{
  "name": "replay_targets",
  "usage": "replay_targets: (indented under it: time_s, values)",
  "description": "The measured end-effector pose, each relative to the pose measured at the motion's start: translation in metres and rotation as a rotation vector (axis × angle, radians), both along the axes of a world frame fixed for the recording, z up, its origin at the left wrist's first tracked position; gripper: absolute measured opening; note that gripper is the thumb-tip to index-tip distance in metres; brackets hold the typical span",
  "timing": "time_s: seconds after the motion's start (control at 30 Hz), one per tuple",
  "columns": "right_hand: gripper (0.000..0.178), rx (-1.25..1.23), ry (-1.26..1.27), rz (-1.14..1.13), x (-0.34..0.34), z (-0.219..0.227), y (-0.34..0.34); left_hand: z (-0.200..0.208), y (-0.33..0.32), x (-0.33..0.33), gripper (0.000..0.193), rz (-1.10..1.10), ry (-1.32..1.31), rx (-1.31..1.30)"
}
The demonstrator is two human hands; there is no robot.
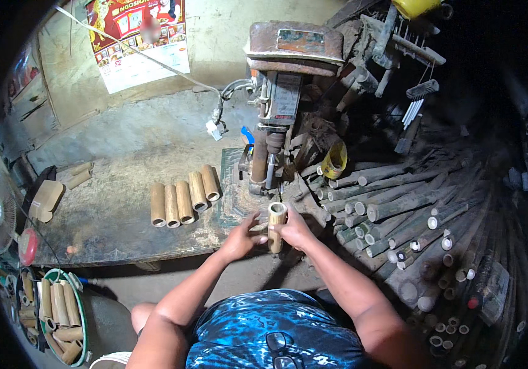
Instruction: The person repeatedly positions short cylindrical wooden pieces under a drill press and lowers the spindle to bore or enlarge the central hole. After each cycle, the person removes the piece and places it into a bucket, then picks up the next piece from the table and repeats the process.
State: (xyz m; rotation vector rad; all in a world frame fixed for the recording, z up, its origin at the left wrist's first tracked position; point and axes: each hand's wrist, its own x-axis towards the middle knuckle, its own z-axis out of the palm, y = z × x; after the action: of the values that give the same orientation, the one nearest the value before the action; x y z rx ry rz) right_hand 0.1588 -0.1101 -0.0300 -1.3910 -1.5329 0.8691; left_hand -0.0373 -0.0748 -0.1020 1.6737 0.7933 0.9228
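- On my feed, the right hand (294, 231) grips the bamboo tube (274, 242), open end up, seemingly to steady it.
- Left hand (240, 239): open beside it; contact unclear.
- Drill press (280, 98) stands just beyond.
- Five tubes (183, 202) lie aligned on the surface (113, 215), probably for easy reach.

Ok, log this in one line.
right hand: holds bamboo tube upright | left hand: open beside it | workbench: row of five tubes

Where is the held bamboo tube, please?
In the head view, the tube is just right of centre, in the right hand, near the drill press.
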Motion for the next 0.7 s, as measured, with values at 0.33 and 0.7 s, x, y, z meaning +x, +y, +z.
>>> replay_targets:
  time_s: [0.33, 0.7]
  values:
    - [0.059, 0.056, 0.109, 0.159, 0.046, 0.031, -0.053, -0.113, -0.077, -0.113, 0.066, 0.117, 0.209, -0.308]
    - [0.058, 0.159, -0.194, 0.084, 0.036, 0.054, -0.084, -0.114, -0.075, -0.120, 0.065, 0.041, 0.410, -0.161]
